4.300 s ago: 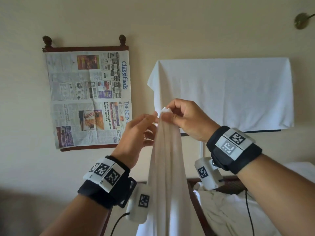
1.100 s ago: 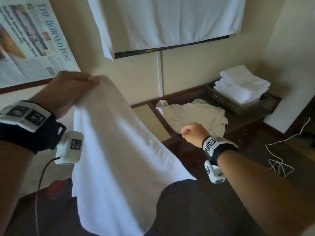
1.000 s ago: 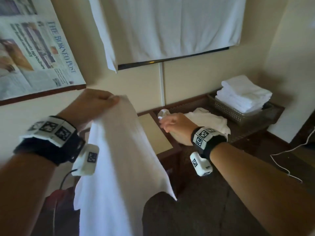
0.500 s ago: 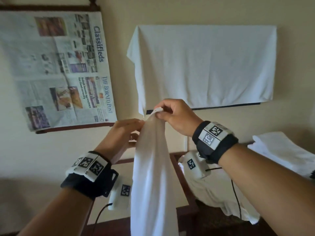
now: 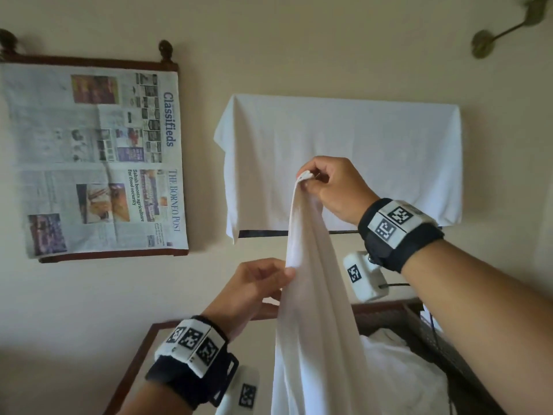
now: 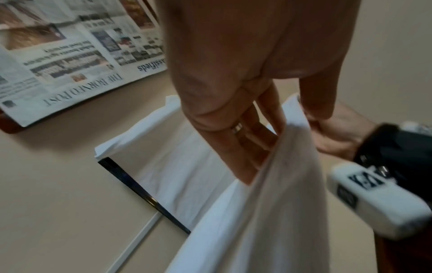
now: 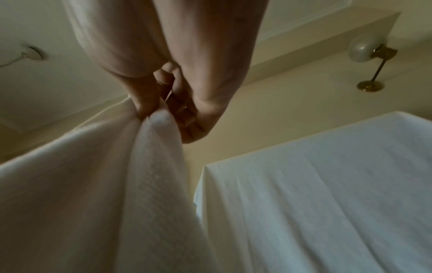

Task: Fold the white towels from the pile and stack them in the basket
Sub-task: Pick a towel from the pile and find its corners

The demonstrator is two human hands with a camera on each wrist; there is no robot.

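Note:
A white towel (image 5: 314, 324) hangs long and narrow in front of me, doubled over. My right hand (image 5: 305, 182) pinches its gathered top corners high up, seen close in the right wrist view (image 7: 161, 112) with the towel (image 7: 105, 184) falling away below. My left hand (image 5: 288, 272) is lower and pinches the towel's left edge between thumb and fingers. The left wrist view shows that hand (image 6: 292, 129) with the towel (image 6: 268, 221) running between thumb and fingers. The pile of unfolded towels (image 5: 404, 369) lies at the lower right. The basket is out of view.
A white cloth (image 5: 344, 160) drapes a wall-mounted screen straight ahead. A newspaper (image 5: 95, 160) hangs on a wooden holder at the left. A wall lamp (image 7: 367, 49) is up at the right. The wooden table edge (image 5: 134, 363) shows below my left wrist.
My left hand has let go of the top and slid down the towel's left edge. My right hand keeps the top corners. The view has tilted upward.

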